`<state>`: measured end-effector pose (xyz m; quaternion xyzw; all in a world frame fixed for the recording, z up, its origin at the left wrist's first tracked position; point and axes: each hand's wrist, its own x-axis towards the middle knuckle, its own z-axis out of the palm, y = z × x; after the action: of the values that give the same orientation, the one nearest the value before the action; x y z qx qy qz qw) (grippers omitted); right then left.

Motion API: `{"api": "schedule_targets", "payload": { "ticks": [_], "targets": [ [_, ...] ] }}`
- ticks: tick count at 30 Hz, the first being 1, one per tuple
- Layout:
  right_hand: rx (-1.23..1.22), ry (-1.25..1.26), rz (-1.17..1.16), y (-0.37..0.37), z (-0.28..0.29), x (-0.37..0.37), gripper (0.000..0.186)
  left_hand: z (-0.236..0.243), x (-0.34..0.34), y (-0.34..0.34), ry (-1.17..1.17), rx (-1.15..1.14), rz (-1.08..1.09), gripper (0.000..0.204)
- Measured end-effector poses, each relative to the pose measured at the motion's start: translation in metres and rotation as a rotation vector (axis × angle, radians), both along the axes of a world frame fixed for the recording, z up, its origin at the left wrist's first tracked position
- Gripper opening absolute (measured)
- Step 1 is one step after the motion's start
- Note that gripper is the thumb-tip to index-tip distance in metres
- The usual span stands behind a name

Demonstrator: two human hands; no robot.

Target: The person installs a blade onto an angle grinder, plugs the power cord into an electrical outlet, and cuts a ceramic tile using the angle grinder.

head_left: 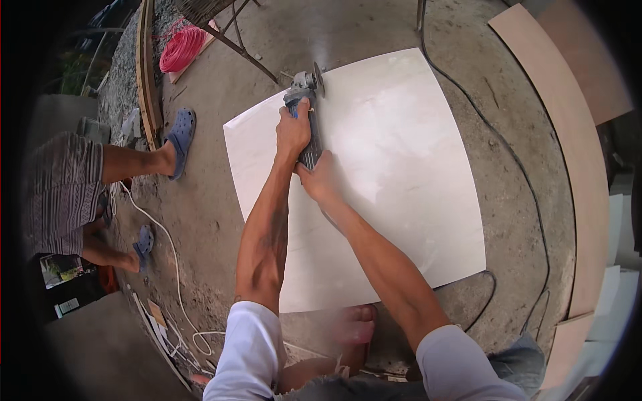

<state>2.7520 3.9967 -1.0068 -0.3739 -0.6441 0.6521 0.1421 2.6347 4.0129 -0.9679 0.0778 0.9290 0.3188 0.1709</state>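
An angle grinder [308, 123] with a blue and dark body is held in both my hands over a large glossy off-white tile [394, 154]. Around the front of its body, just behind the metal head, my left hand [294, 131] is closed. Closer to me, my right hand [319, 179] grips the rear end of the tool. The thin cutting disc [318, 80] stands upright near the tile's far edge; whether it touches the tile I cannot tell. Faint haze hangs beyond the disc.
A person in blue clogs [181, 142] stands to the left. A black cable [498, 130] curves along the floor on the right, beside a long plywood strip [568, 113]. Coiled pink cord [182, 49] and wooden boards [148, 80] lie far left. A white cord [164, 234] runs near left.
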Motion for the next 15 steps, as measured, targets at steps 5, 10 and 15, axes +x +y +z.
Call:
{"api": "schedule_targets", "payload": {
  "ticks": [5,10,15],
  "targets": [
    [-0.223,-0.019,0.09,0.002,0.008,0.011,0.053,0.0,0.007,-0.004,0.014,-0.016,0.01,0.083],
    [-0.139,0.05,-0.012,-0.007,0.009,0.016,0.05,0.001,0.013,-0.009,-0.027,-0.051,0.003,0.084],
    [-0.13,0.072,-0.008,-0.01,0.003,0.02,0.052,0.002,0.018,-0.01,-0.006,-0.062,0.006,0.083]
  ]
}}
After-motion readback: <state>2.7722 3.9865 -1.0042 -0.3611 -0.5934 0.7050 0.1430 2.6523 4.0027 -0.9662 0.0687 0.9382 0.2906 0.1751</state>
